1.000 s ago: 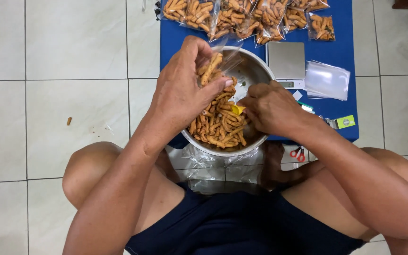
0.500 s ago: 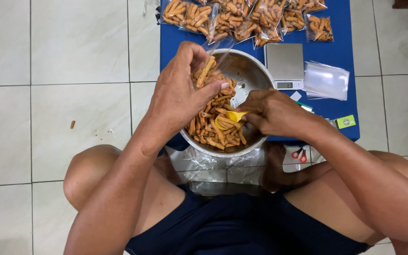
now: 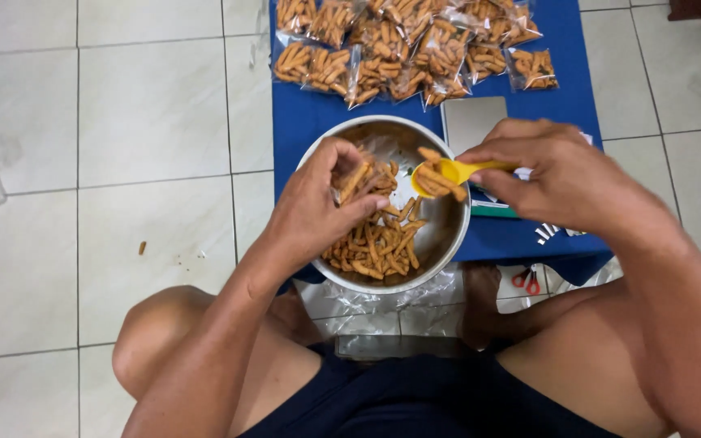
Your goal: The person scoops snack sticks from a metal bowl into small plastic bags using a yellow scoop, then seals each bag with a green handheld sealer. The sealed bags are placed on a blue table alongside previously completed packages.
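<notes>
Yellow scoop (image 3: 448, 173) w/ snack sticks (image 3: 379, 243) pinched by right hand (image 3: 557, 174); small bag (image 3: 367, 166) gripped by left hand (image 3: 318, 203) over bowl (image 3: 456, 243). Sticks could be spilled if scoop's tipped early.

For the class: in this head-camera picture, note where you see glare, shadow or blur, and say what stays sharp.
Head view: even, soft light; glare on the metal bowl rim and the clear snack bags; faint shadow under the left hand; right hand, yellow scoop and snack sticks sharp; floor tile lines bow slightly near the edges.
</notes>
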